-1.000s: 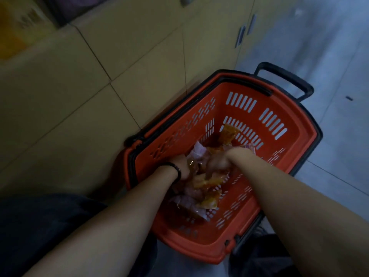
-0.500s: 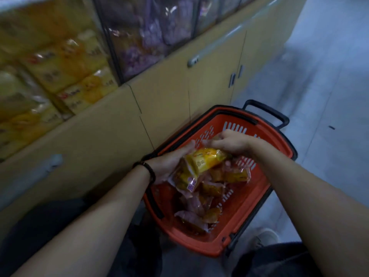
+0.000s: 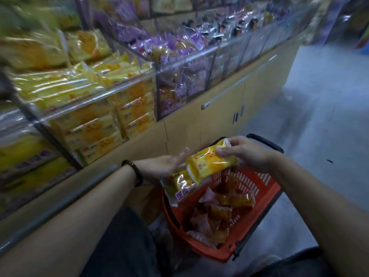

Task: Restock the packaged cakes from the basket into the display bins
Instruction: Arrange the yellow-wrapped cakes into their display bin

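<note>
An orange basket (image 3: 265, 194) stands on the floor by the cabinet, holding several packaged cakes (image 3: 225, 202) in clear, yellow and pink wrappers. Above it my right hand (image 3: 245, 150) grips a yellow packaged cake (image 3: 211, 164) from the top. My left hand (image 3: 165, 164) lies palm up with straight fingers beside that pack, and a second yellow pack (image 3: 179, 184) rests against its lower edge. Clear display bins run along the left: one with yellow packs (image 3: 103, 114), one with purple packs (image 3: 179, 62).
A tan cabinet (image 3: 219, 120) with handles runs under the bins. Grey floor (image 3: 323, 120) stretches to the right of the basket. My dark trousers (image 3: 127, 242) fill the bottom of the view. The basket's black handle (image 3: 267, 142) sticks up at its far end.
Both hands have come up out of the basket with yellow packs. The view has tilted upward, so the display bins show.
</note>
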Motion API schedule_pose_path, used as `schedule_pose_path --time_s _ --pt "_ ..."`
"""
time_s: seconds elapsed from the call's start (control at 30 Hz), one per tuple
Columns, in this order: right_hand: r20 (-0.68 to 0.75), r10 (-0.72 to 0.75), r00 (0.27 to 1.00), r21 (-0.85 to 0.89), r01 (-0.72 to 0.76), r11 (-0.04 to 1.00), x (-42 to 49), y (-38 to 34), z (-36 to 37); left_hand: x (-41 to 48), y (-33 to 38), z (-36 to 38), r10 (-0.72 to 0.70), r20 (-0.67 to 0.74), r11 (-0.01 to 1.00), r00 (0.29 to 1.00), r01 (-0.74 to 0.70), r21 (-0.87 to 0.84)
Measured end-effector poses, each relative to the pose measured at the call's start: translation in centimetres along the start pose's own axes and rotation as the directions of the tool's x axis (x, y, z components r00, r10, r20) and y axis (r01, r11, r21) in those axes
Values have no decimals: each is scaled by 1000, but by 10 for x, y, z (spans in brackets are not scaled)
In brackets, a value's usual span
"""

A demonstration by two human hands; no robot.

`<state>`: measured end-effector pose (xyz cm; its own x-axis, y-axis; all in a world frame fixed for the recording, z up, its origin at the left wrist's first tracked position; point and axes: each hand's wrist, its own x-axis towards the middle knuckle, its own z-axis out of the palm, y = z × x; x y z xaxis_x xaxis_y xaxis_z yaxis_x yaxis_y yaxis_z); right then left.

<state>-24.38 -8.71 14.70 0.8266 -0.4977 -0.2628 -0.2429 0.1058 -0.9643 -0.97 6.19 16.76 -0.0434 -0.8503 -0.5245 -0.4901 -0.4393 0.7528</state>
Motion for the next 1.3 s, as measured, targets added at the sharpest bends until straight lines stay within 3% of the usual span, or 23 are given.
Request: schedule_pose_path --time_s 0.23,0.37,0.57,0.7,1.1,1.3 --pt "-94 -176 980 137 187 973 -16 -79 22 -103 36 -34 138 83 957 987 -154 246" --pt "-91 -308 947 109 317 942 -19 -141 47 -156 55 -60 130 112 956 985 -155 248" --pt "-71 -427 901 49 431 901 -4 -236 93 -237 84 -105 159 -55 908 986 -124 401" --pt "-131 -490 862 -133 474 870 27 -281 119 -272 85 -135 140 -159 893 977 -56 447" --pt "-164 -561 811 -567 388 727 150 -312 209 -319 54 -204 130 -450 888 883 98 449" --pt "-167 -542 824 -628 335 702 172 -311 239 -338 33 -222 59 -554 857 830 243 455"
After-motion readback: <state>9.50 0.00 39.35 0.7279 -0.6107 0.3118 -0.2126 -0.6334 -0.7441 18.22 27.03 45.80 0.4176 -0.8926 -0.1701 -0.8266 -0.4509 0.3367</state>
